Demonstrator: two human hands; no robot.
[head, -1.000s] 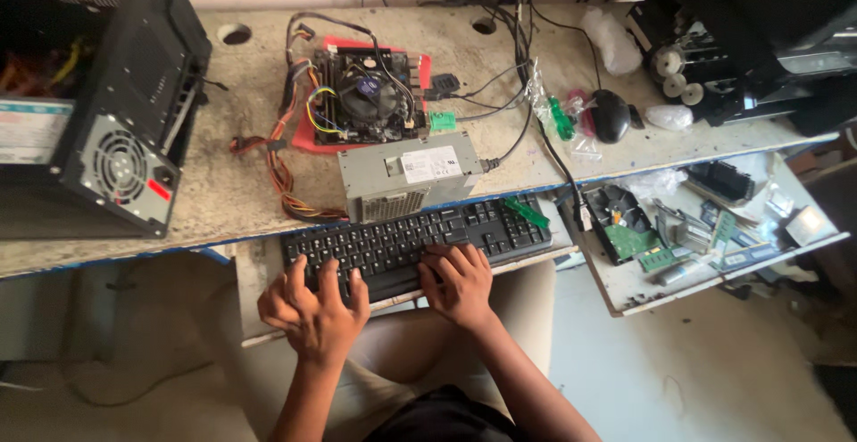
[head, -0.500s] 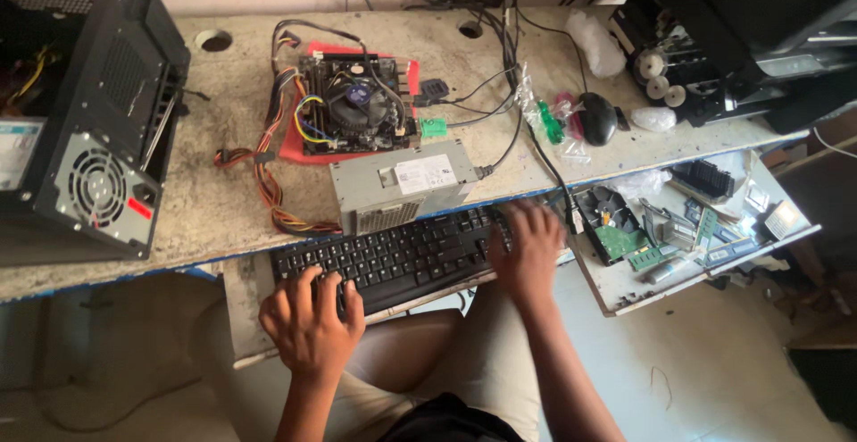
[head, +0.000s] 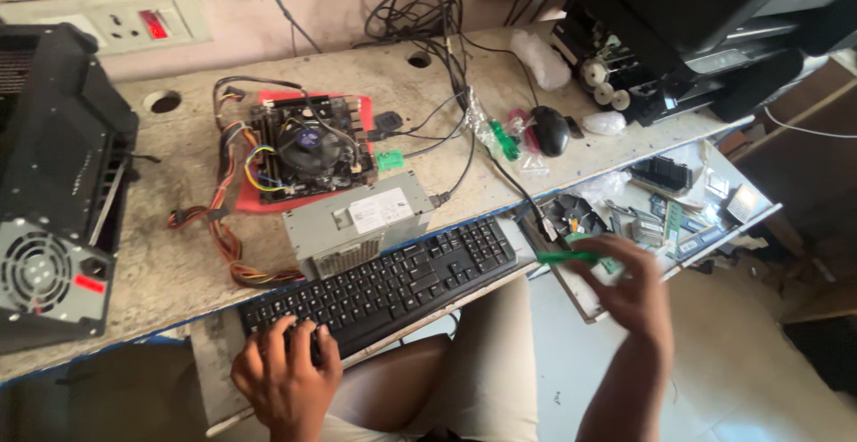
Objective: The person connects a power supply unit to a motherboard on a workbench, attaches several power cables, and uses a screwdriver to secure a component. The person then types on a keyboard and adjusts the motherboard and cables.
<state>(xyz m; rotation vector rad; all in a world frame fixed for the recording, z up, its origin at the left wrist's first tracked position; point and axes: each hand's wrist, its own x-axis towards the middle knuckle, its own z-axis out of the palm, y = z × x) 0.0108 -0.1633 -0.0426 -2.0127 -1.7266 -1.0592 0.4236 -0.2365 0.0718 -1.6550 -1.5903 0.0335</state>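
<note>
Left hand (head: 284,378) rests flat on the near-left end of the black keyboard (head: 386,283), fingers spread loosely over the keys, gripping nothing. Right hand (head: 629,288) is out over the open drawer (head: 730,228) of loose parts, motion-blurred, fingers closed around a thin green strip (head: 569,257); exactly what it is cannot be told. Grey power supply (head: 357,225) sits just behind the keyboard, bare motherboard (head: 308,147) beyond it on the desk (head: 161,268).
</note>
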